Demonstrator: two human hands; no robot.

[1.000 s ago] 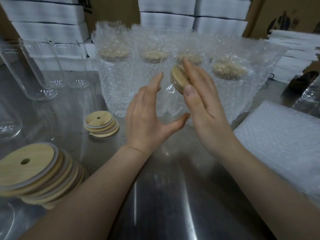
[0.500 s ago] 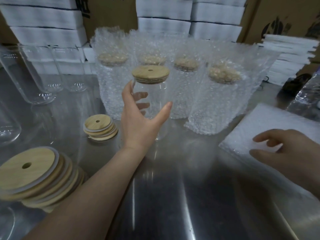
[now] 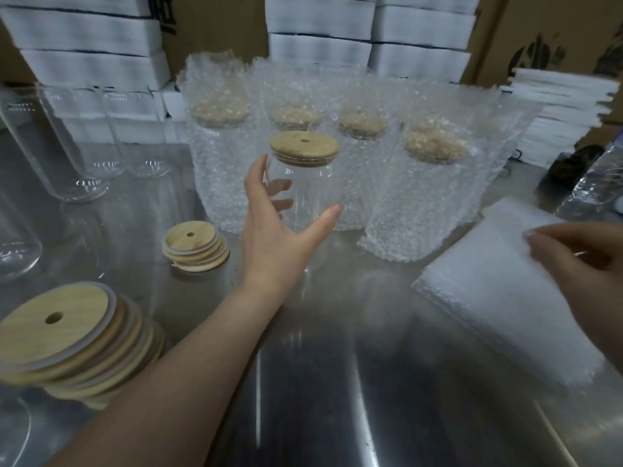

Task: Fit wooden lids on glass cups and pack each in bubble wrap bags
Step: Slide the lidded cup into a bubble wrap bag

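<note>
Behind the lidded cup, gripped by the left hand, four bagged cups are stood; a bag is pinched by the right hand.

lidded cup centre, wrapped cups behind, lid stacks left, bags right

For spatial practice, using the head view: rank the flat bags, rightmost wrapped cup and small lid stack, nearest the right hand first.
1. Flat bags, touched by the right hand.
2. Rightmost wrapped cup, just to its left.
3. Small lid stack, far left.
</note>
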